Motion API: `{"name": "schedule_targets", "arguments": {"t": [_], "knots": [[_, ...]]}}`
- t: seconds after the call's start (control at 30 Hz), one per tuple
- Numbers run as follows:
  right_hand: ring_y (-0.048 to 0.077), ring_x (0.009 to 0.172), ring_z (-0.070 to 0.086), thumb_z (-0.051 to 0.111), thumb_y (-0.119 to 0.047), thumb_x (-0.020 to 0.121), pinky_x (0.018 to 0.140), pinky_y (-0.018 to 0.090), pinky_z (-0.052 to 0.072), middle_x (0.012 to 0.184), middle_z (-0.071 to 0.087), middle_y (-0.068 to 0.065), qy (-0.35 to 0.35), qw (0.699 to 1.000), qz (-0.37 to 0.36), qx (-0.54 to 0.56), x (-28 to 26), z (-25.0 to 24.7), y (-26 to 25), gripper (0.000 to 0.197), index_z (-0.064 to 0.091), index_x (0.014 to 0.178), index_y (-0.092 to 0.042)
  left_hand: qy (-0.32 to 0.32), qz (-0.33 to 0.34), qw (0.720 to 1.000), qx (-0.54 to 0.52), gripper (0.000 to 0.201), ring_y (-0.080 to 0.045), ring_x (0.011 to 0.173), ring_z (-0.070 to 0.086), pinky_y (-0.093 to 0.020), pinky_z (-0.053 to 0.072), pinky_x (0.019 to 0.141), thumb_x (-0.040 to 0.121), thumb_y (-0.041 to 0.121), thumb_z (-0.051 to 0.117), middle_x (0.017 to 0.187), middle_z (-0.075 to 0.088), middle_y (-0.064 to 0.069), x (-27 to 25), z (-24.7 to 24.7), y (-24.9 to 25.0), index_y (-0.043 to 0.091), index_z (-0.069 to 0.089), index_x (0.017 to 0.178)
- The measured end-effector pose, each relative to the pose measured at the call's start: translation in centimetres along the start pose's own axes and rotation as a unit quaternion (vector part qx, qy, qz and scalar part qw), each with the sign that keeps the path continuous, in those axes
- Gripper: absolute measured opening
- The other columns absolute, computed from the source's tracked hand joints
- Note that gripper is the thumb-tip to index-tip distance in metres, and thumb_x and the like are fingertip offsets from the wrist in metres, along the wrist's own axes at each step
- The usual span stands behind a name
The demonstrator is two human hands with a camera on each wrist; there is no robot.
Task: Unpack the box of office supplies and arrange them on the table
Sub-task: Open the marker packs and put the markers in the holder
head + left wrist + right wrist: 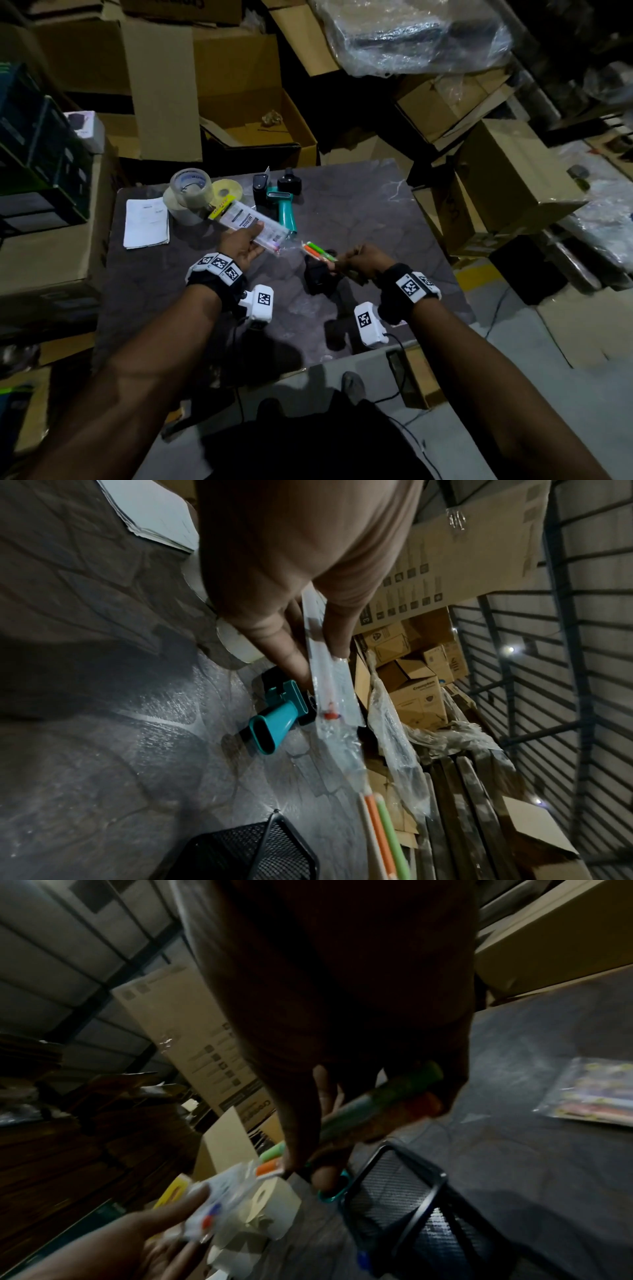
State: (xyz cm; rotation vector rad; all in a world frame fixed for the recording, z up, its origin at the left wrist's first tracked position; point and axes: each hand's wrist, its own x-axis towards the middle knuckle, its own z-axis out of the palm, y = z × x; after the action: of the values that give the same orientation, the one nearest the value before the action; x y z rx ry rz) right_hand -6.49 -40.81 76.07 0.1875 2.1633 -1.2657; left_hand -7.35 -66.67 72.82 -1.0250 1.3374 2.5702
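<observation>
My left hand [245,245] pinches a clear plastic marker pack [251,224] with a yellow header, thumb on one face and fingers on the other [337,669]. My right hand [356,262] grips a few highlighters [317,251], orange and green, pulled clear of the pack's open end [380,829]. Both hands hover above the dark table [359,212]. A black mesh pen holder [317,275] stands just below the right hand [404,1185].
Tape rolls [190,193], a teal tape dispenser [284,209], a black stapler-like tool [260,186] and a paper sheet [146,222] lie at the table's far left. A colourful packet [596,1093] lies on the table. Cardboard boxes [260,116] crowd all sides.
</observation>
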Motion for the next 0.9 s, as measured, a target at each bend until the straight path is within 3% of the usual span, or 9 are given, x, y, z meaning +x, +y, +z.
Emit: {"name": "schedule_targets", "arguments": {"t": [0.1, 0.2, 0.33, 0.4, 0.5, 0.57, 0.67, 0.77, 0.9], "knots": [[0.008, 0.025, 0.032, 0.072, -0.012, 0.084, 0.032, 0.014, 0.023, 0.033, 0.046, -0.002, 0.059, 0.992, 0.005, 0.113, 1.4, -1.0, 0.5, 0.016, 0.066, 0.074, -0.001, 0.022, -0.007, 1.0, 0.01, 0.012, -0.016, 0.063, 0.072, -0.04, 0.061, 0.06, 0.089, -0.001, 0.062, 0.12, 0.063, -0.018, 0.3, 0.1, -1.2, 0.011, 0.06, 0.088], [0.004, 0.036, 0.049, 0.075, -0.01, 0.081, 0.04, 0.017, 0.041, 0.046, 0.061, -0.005, 0.091, 0.981, -0.008, 0.172, 3.2, -0.1, 0.0, 0.013, 0.065, 0.074, -0.008, 0.035, -0.018, 0.999, 0.01, 0.01, -0.016, 0.06, 0.072, -0.037, 0.06, 0.055, 0.088, 0.0, 0.064, 0.119, 0.063, -0.02, 0.1, 0.7, -2.3, 0.009, 0.061, 0.087], [0.019, 0.055, 0.059, 0.084, -0.028, 0.059, 0.062, 0.04, 0.054, 0.062, 0.068, 0.009, 0.125, 0.988, -0.022, 0.093, 7.4, 1.8, 2.5, 0.023, 0.066, 0.056, -0.014, 0.048, -0.029, 0.998, -0.003, 0.013, -0.029, 0.083, 0.072, -0.047, 0.06, 0.067, 0.085, -0.001, 0.066, 0.119, 0.064, -0.025, 0.3, 0.6, -3.3, 0.005, 0.063, 0.096], [0.016, 0.058, 0.061, 0.083, -0.029, 0.061, 0.065, 0.038, 0.055, 0.065, 0.069, 0.005, 0.145, 0.988, -0.027, 0.039, 7.9, 2.2, 3.1, 0.024, 0.062, 0.056, -0.017, 0.059, -0.033, 0.998, -0.004, 0.026, -0.036, 0.102, 0.067, -0.052, 0.058, 0.076, 0.083, 0.001, 0.069, 0.121, 0.063, -0.026, 0.5, -0.1, -3.7, 0.004, 0.062, 0.108], [0.02, 0.066, 0.067, 0.08, -0.026, 0.068, 0.066, 0.034, 0.055, 0.07, 0.07, 0.004, 0.17, 0.985, -0.04, -0.011, 7.3, 2.5, 2.6, 0.025, 0.057, 0.059, -0.02, 0.065, -0.032, 0.997, -0.002, 0.035, -0.036, 0.109, 0.064, -0.047, 0.059, 0.075, 0.084, 0.002, 0.068, 0.123, 0.062, -0.026, 0.2, -0.8, -4.0, 0.004, 0.058, 0.118], [0.021, 0.065, 0.064, 0.076, -0.023, 0.071, 0.062, 0.028, 0.053, 0.067, 0.067, 0.005, 0.172, 0.982, -0.066, -0.04, 6.9, 2.6, 2.2, 0.022, 0.057, 0.063, -0.015, 0.065, -0.032, 0.997, 0.005, 0.031, -0.034, 0.108, 0.064, -0.046, 0.059, 0.074, 0.086, 0.002, 0.066, 0.124, 0.062, -0.025, 0.1, -1.2, -4.2, 0.004, 0.058, 0.116], [0.017, 0.06, 0.053, 0.072, -0.016, 0.079, 0.049, 0.016, 0.035, 0.063, 0.057, 0.001, 0.159, 0.981, -0.091, -0.066, 6.2, 2.6, 1.5, 0.015, 0.06, 0.073, -0.01, 0.069, -0.029, 0.997, 0.015, 0.013, -0.026, 0.09, 0.069, -0.043, 0.058, 0.074, 0.087, 0.002, 0.065, 0.123, 0.063, -0.023, 0.2, -1.4, -4.3, 0.008, 0.061, 0.099], [0.016, 0.063, 0.054, 0.071, -0.016, 0.078, 0.058, 0.022, 0.036, 0.068, 0.059, 0.0, 0.173, 0.976, -0.103, -0.087, 5.9, 2.5, 1.4, 0.011, 0.06, 0.075, -0.017, 0.061, -0.024, 0.998, 0.017, 0.011, -0.02, 0.075, 0.072, -0.039, 0.061, 0.068, 0.087, 0.001, 0.065, 0.12, 0.064, -0.022, 0.4, -1.2, -4.2, 0.009, 0.062, 0.094], [0.018, 0.082, 0.064, 0.067, -0.012, 0.08, 0.073, 0.023, 0.046, 0.086, 0.068, 0.001, 0.188, 0.975, -0.103, -0.057, 6.4, 2.4, 1.3, 0.014, 0.067, 0.092, -0.018, 0.042, -0.022, 0.999, 0.008, 0.018, -0.024, 0.084, 0.071, -0.04, 0.061, 0.067, 0.086, 0.001, 0.066, 0.123, 0.063, -0.023, 0.3, -0.7, -3.9, 0.008, 0.06, 0.102]]}}
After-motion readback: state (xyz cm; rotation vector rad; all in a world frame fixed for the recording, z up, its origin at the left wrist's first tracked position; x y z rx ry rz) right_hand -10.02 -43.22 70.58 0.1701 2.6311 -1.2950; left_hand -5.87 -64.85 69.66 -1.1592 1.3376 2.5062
